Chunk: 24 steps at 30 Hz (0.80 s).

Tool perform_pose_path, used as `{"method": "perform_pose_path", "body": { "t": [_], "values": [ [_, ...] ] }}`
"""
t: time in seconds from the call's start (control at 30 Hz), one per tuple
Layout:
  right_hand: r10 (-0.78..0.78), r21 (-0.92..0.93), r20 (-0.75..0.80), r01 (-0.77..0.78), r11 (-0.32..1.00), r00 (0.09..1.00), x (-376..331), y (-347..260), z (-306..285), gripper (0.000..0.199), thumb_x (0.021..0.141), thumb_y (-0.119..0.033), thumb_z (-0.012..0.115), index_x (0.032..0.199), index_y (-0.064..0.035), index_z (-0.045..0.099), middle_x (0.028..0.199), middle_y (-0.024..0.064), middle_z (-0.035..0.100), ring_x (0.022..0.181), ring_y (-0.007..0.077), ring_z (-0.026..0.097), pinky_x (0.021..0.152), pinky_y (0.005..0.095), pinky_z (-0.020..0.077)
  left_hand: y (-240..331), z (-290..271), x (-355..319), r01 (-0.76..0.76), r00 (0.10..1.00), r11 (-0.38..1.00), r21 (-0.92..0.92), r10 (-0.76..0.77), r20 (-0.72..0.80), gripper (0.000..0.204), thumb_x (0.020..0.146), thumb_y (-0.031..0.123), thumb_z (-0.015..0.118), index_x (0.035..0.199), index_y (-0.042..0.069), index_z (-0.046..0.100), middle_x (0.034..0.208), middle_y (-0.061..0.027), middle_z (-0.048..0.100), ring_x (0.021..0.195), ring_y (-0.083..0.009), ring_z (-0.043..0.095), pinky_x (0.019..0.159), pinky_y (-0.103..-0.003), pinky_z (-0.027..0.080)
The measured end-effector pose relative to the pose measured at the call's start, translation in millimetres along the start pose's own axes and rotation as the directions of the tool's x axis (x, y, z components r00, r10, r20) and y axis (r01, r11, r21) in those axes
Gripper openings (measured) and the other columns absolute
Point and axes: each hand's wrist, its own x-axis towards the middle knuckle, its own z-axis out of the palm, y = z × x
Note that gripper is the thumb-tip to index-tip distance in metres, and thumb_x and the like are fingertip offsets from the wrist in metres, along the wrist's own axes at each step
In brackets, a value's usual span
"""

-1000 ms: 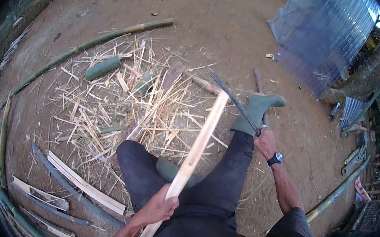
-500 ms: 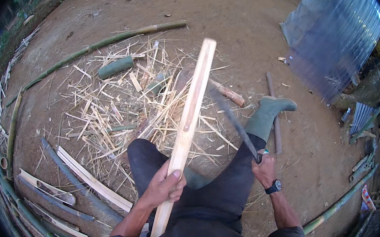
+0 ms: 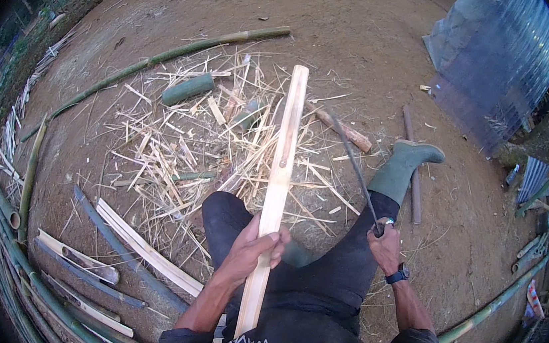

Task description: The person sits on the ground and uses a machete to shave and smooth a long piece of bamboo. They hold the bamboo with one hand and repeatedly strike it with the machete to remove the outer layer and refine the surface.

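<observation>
A long pale strip of split bamboo (image 3: pixel 281 163) slants up and away from my lap, a small dark mark near its middle. My left hand (image 3: pixel 255 246) is closed round its lower part, thumb across the face. In my right hand (image 3: pixel 385 247), wrapped round a dark handle, is a machete (image 3: pixel 355 166). Its dark blade points up and away, to the right of the strip and apart from it. A watch (image 3: pixel 399 273) is on my right wrist and a ring on that hand. My right leg stretches out in a green rubber boot (image 3: pixel 402 166).
Shavings and splinters (image 3: pixel 173 159) litter the soil ahead, with a green bamboo section (image 3: pixel 187 89) among them. A long bamboo pole (image 3: pixel 162 56) lies beyond. Split bamboo pieces (image 3: pixel 142 246) and poles lie at left. A short log (image 3: pixel 344 131) and corrugated sheets (image 3: pixel 502 47) are to the right.
The strip has swung slightly more upright, still in my left hand. The machete blade, blurred before, now stands steeper and more clearly seen. The whole view has shifted a little.
</observation>
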Motion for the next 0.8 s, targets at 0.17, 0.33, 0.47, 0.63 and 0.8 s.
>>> {"method": "perform_pose_path", "body": {
  "t": [0.17, 0.33, 0.47, 0.63, 0.8],
  "values": [
    [-0.372, -0.161, 0.015, 0.370, 0.915, 0.928, -6, -13, -6, 0.024, 0.070, -0.014, 0.068, 0.089, -0.0024, 0.060, 0.068, 0.0177, 0.061, 0.064, 0.0371, 0.062, 0.059, 0.0453, 0.0477, 1, 13, -12, 0.012, 1.000, 0.998, 0.058, -0.011, -0.025, 0.048, 0.095, 0.023, 0.051, 0.133, 0.002, 0.032, 0.096, -0.0158, 0.058, 0.068, -0.0182, 0.062, 0.053, -0.028, 0.052],
    [-0.433, -0.240, 0.161, 0.461, 0.854, 0.887, -4, -30, -7, 0.027, 0.066, -0.017, 0.070, 0.085, -0.0010, 0.059, 0.067, 0.0187, 0.061, 0.063, 0.0377, 0.061, 0.058, 0.0466, 0.0478, -9, 9, -52, 0.225, 0.974, 0.973, 0.059, -0.223, -0.031, 0.049, 0.097, 0.024, 0.049, 0.137, 0.003, 0.029, 0.098, -0.0145, 0.058, 0.066, -0.0168, 0.063, 0.054, -0.026, 0.054],
    [-0.425, -0.222, 0.189, 0.460, 0.860, 0.885, 4, -30, 5, 0.027, 0.065, -0.020, 0.070, 0.078, 0.0001, 0.057, 0.067, 0.0184, 0.060, 0.062, 0.0374, 0.061, 0.058, 0.0464, 0.0479, -13, 6, -69, 0.278, 0.960, 0.950, 0.141, -0.277, -0.027, 0.043, 0.097, 0.020, 0.048, 0.133, 0.000, 0.034, 0.095, -0.0131, 0.058, 0.056, -0.0124, 0.058, 0.045, -0.023, 0.046],
    [-0.540, -0.231, 0.371, 0.638, 0.735, 0.756, -17, -37, 9, 0.028, 0.065, -0.022, 0.069, 0.077, 0.0007, 0.059, 0.068, 0.0187, 0.061, 0.062, 0.0352, 0.062, 0.058, 0.0453, 0.0487, -15, 0, -49, 0.237, 0.966, 0.963, 0.128, -0.219, -0.139, 0.043, 0.093, 0.022, 0.056, 0.127, 0.001, 0.041, 0.084, -0.0088, 0.058, 0.048, -0.0111, 0.052, 0.040, -0.024, 0.039],
    [-0.452, -0.162, 0.245, 0.496, 0.853, 0.858, 2, -36, 17, 0.029, 0.064, -0.017, 0.068, 0.087, -0.0017, 0.061, 0.064, 0.0191, 0.059, 0.060, 0.0357, 0.061, 0.057, 0.0456, 0.0475, -8, 4, -41, 0.244, 0.966, 0.967, 0.073, -0.235, -0.107, 0.038, 0.092, 0.014, 0.057, 0.124, 0.004, 0.040, 0.074, -0.0049, 0.051, 0.045, -0.0081, 0.044, 0.038, -0.023, 0.033]
  ]
}}
